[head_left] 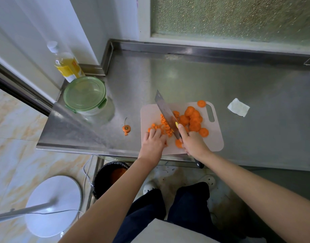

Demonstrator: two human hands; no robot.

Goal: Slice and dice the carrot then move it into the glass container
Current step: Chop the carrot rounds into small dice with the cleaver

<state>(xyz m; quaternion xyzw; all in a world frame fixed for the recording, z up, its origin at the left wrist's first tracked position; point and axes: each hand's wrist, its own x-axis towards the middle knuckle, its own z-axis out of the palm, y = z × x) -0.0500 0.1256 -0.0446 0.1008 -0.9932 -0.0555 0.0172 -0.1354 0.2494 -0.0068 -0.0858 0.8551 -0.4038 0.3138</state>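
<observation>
Orange carrot all over the pale pink cutting board [215, 137], which sits at the near edge of the steel desk [238, 88]. Round carrot slices [194, 120] are piled on the right half of the board, and one slice sits alone up by the handle slot. The diced carrot [163, 128] is heaped on the left half.

The right hand [192, 142] has its grip wrapped tight round the handle of the knife [165, 111], one finger up against the blade. The blade angles away between the slices and the dice, edge down on the board. The left hand [153, 142] has a loose, open grip, fingers laid flat on the diced pile, holding nothing.

The glass container [85, 93] is off to the far left of the desk, green lid on, well apart from the board. A bottle of yellow oil [66, 65] stands just behind it. The cut-off carrot top [126, 128] lies on the desk left of the board, and a folded paper scrap [238, 107] lies to the right. A black bin [112, 174] sits on the floor below the desk edge.
</observation>
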